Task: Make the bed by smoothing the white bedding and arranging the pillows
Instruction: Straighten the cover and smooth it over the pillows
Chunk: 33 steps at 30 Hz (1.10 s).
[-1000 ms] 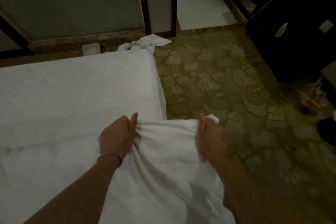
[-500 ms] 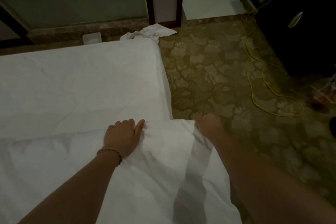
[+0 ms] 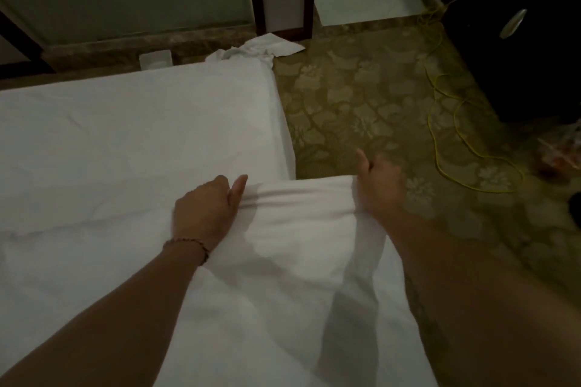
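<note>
Head view: left hand [image 3: 204,214] and right hand [image 3: 379,188] both grip duvet [image 3: 295,229] edge between them, to tension out wrinkles.

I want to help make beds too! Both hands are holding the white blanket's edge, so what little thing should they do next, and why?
Probably pull the white cover further along the bed. The left hand and right hand both grip its leading edge, and bare sheet lies uncovered beyond it.
</note>
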Available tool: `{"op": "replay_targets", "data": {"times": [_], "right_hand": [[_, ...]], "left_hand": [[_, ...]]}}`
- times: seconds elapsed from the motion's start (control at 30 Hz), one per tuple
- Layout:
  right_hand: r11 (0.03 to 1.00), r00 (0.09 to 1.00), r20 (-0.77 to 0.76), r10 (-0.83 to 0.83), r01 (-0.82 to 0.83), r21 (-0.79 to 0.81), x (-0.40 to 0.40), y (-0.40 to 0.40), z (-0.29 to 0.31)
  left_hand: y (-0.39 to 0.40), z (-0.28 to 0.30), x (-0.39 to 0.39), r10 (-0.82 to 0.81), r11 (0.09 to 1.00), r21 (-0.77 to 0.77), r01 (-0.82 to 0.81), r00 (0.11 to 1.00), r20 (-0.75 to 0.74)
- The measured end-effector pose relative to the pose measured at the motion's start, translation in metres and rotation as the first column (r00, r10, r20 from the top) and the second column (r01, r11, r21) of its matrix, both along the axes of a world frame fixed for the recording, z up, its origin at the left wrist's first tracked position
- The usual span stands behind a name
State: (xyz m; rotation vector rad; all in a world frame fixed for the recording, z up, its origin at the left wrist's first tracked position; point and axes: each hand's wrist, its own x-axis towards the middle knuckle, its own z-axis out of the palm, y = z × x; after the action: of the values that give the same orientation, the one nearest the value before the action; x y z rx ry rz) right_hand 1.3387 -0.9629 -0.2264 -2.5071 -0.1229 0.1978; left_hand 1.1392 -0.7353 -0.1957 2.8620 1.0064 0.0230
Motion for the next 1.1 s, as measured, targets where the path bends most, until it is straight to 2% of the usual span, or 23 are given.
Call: {"op": "replay_targets", "data": {"times": [0.1,0.17,0.2,0.27,0.3,0.37,0.4,0.43,0.5,0.57,0.6,0.63,0.7,0.73,0.77,0.8,0.87,0.97,1.03,1.1], "right_hand": [[0.966,0.996,-0.032,0.086,-0.091,-0.244,-0.002,-0.039,-0.034],[0.910,0.985,0.043,0.166,-0.136,-0.391,-0.014,-0.049,-0.040],[0.891,0.960,0.132,0.246,-0.170,-0.420,-0.023,-0.050,-0.037],[0.863,0.835,0.338,0.434,-0.278,-0.421,-0.047,-0.047,-0.032],[0.851,0.811,0.326,0.487,-0.356,-0.385,-0.061,-0.041,-0.026],[0.881,0.870,0.168,0.464,-0.432,-0.194,-0.086,-0.015,-0.021],[0.881,0.873,0.136,0.469,-0.452,-0.136,-0.101,-0.001,-0.018],[0.857,0.846,0.141,0.514,-0.499,-0.125,-0.117,0.013,-0.017],[0.747,0.734,0.147,0.663,-0.639,-0.181,-0.136,0.030,-0.019],[0.652,0.659,0.073,0.749,-0.712,-0.263,-0.140,0.026,-0.031],[0.649,0.676,0.028,0.737,-0.695,-0.309,-0.139,0.016,-0.043],[0.680,0.733,-0.031,0.679,-0.644,-0.352,-0.136,0.001,-0.056],[0.777,0.889,-0.182,0.419,-0.455,-0.435,-0.126,-0.033,-0.075],[0.805,0.929,-0.233,0.288,-0.367,-0.466,-0.122,-0.048,-0.077],[0.804,0.943,-0.228,0.244,-0.328,-0.495,-0.120,-0.057,-0.075],[0.801,0.943,-0.172,0.284,-0.332,-0.499,-0.121,-0.059,-0.071],[0.773,0.876,-0.041,0.480,-0.445,-0.451,-0.139,-0.042,-0.057],[0.756,0.789,0.048,0.612,-0.566,-0.328,-0.199,0.001,-0.025],[0.674,0.690,0.058,0.721,-0.680,-0.288,-0.253,0.013,-0.020],[0.569,0.606,0.001,0.795,-0.746,-0.347,-0.286,-0.007,-0.033]], "left_hand": [[-0.026,-0.027,-0.014,-0.117,0.993,0.013,0.117,0.993,-0.026],[-0.036,-0.042,-0.021,-0.123,0.992,0.032,0.124,0.992,-0.023],[-0.042,-0.045,-0.021,-0.119,0.993,0.019,0.119,0.993,-0.014],[-0.052,-0.040,-0.022,-0.132,0.991,-0.009,0.132,0.991,-0.030],[-0.056,-0.038,-0.024,-0.149,0.989,-0.014,0.148,0.988,-0.044],[-0.057,-0.040,-0.029,-0.178,0.984,-0.041,0.176,0.982,-0.066],[-0.059,-0.040,-0.033,-0.182,0.983,-0.048,0.179,0.981,-0.062],[-0.061,-0.042,-0.038,-0.187,0.982,-0.049,0.184,0.980,-0.066],[-0.064,-0.047,-0.046,-0.207,0.978,-0.039,0.204,0.975,-0.082],[-0.063,-0.056,-0.058,-0.214,0.977,-0.007,0.214,0.972,-0.096],[-0.060,-0.060,-0.067,-0.217,0.976,0.002,0.218,0.971,-0.103],[-0.059,-0.064,-0.076,-0.219,0.975,0.013,0.222,0.969,-0.112],[-0.058,-0.069,-0.090,-0.221,0.973,0.034,0.227,0.966,-0.135],[-0.059,-0.071,-0.094,-0.214,0.974,0.039,0.221,0.967,-0.142],[-0.061,-0.072,-0.094,-0.203,0.977,0.032,0.210,0.969,-0.141],[-0.064,-0.071,-0.095,-0.185,0.982,0.022,0.189,0.974,-0.130],[-0.070,-0.065,-0.095,-0.154,0.988,-0.009,0.153,0.984,-0.089],[-0.077,-0.055,-0.111,-0.145,0.989,-0.041,0.143,0.989,-0.043],[-0.073,-0.053,-0.136,-0.165,0.985,-0.058,0.162,0.985,-0.049],[-0.059,-0.060,-0.175,-0.213,0.977,-0.032,0.210,0.968,-0.135]]}}
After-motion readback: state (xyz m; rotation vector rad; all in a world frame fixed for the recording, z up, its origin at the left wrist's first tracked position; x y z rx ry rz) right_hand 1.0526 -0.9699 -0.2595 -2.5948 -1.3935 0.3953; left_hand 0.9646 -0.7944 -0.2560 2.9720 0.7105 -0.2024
